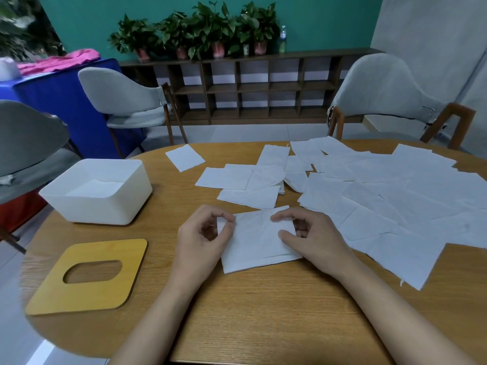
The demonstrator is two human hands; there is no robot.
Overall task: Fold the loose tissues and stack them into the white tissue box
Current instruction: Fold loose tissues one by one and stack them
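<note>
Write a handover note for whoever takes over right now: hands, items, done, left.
Left hand: pinches the left edge of the tissue lying on the table.
Right hand: pinches its right edge.
White tissue box: open, on the table's left side, some tissue already in its bottom.
Wooden lid: flat on the table, nearer than the box.
Loose tissues: spread across the right and far side.
Left: finish this fold, box it, then do the spread.
</note>
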